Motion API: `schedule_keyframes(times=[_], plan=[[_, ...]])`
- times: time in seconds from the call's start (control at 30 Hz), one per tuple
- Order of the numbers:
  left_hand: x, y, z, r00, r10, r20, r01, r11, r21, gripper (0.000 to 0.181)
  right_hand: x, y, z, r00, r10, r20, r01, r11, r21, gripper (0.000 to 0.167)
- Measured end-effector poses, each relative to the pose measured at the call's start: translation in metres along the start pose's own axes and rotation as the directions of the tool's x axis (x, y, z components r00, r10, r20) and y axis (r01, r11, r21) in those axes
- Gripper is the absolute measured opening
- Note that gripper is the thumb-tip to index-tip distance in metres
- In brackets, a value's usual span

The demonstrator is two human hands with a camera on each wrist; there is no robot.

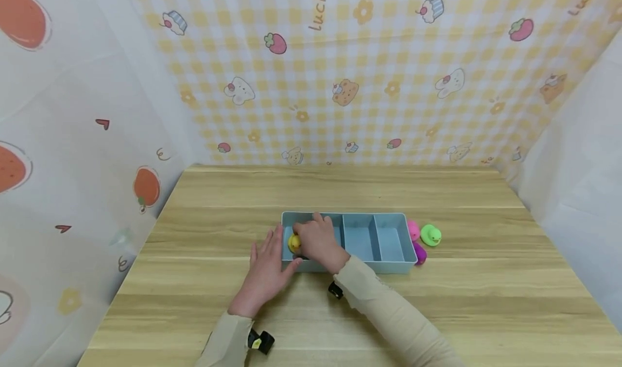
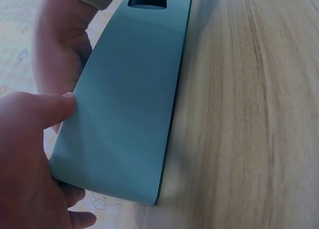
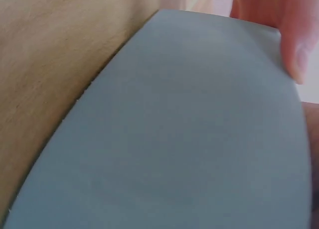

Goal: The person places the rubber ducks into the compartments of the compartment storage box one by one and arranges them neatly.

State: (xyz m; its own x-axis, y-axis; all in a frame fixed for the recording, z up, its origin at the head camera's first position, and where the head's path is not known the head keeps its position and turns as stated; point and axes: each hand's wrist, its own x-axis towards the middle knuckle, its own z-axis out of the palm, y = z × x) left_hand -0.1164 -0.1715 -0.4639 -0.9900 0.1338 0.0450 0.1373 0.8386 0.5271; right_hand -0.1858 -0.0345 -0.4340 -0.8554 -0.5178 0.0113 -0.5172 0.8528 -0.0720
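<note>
A long blue-grey box (image 1: 358, 213) with dividers stands on the wooden table. My left hand (image 1: 266, 274) rests at its left end, fingers extended along the end wall and thumb over the front rim. The left wrist view shows that thumb (image 2: 57, 108) touching the box's (image 2: 117, 109) edge. Reaching into the leftmost compartment, my right hand (image 1: 318, 242) pinches a small yellow rubber duck (image 1: 293, 243) between index finger and thumb, partly hidden by the hand. In the right wrist view the box's outer wall (image 3: 174, 119) covers most of the picture.
Just past the box's right end are a pink toy duck (image 1: 413, 230), a green toy duck (image 1: 431, 235) and a purple one (image 1: 420, 253). The pink and purple ones are partly hidden by the box. A patterned cloth (image 1: 311, 75) hangs behind the table (image 1: 218, 194).
</note>
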Motion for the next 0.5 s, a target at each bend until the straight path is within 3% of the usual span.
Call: schedule_keyframes(times=[0.2, 0.5], plan=[[0.001, 0.002, -0.001, 1.0, -0.005, 0.002, 0.005, 1.0, -0.01, 0.087, -0.008, 0.003, -0.009, 0.998, 0.011, -0.063, -0.007, 0.998, 0.064, 0.047], [-0.001, 0.001, 0.0, 1.0, -0.019, 0.002, 0.019, 1.0, -0.012, 0.088, -0.013, 0.012, -0.022, 0.99, -0.049, -0.133, 0.081, 0.966, 0.245, 0.035]])
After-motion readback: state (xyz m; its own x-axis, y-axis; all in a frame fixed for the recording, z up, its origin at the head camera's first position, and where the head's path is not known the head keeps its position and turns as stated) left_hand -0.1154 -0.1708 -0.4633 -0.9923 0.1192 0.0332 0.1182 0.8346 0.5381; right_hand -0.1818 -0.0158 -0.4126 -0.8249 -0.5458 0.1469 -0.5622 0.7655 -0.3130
